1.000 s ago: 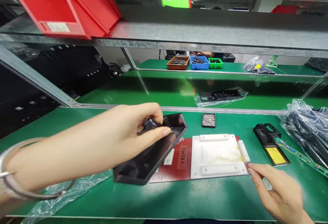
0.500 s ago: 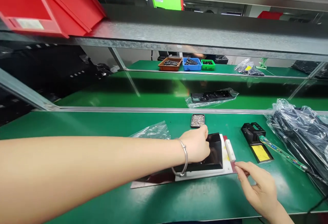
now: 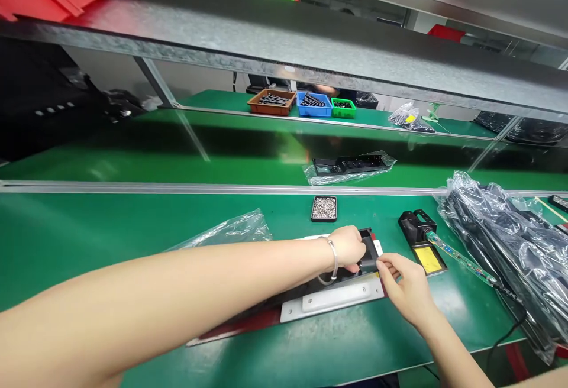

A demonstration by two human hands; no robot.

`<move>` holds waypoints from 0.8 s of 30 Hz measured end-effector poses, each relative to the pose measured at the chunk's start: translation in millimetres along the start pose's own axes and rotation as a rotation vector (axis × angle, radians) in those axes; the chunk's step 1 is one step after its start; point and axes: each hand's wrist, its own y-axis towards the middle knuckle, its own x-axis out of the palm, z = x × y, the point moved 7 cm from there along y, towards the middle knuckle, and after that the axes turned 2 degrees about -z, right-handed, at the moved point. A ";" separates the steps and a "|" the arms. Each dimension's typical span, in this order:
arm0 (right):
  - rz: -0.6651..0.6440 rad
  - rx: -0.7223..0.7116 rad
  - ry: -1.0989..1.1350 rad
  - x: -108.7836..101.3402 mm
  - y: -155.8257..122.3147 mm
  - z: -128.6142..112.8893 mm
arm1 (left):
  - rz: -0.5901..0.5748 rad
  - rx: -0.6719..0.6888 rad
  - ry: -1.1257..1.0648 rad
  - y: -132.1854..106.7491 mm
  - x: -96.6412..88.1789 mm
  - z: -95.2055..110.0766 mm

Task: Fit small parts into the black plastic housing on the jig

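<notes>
Both hands (image 3: 352, 247) — black housing (image 3: 366, 251)

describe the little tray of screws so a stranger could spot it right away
On the green bench, look just behind the left hand and the white fixture. The small black tray sits there alone, square, filled with shiny silver bits, unlike the coloured bins on the far bench.
</notes>
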 end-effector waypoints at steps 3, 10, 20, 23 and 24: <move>-0.090 0.094 -0.084 14.4 7.9 15.7 | 0.032 0.003 -0.043 -32.5 -24.7 -8.2; -0.509 0.649 -0.429 41.9 38.0 20.6 | 0.497 0.036 -0.126 -150.6 -132.2 -133.3; -0.778 0.856 -0.635 43.0 25.7 26.4 | 1.035 -0.329 -0.002 -230.2 -111.4 -331.3; -0.770 0.788 -0.678 43.2 26.5 29.2 | 0.929 -0.197 0.121 -205.5 -94.6 -348.8; -0.766 0.769 -0.696 44.0 27.0 30.2 | 0.901 -0.185 0.151 -197.9 -91.6 -355.5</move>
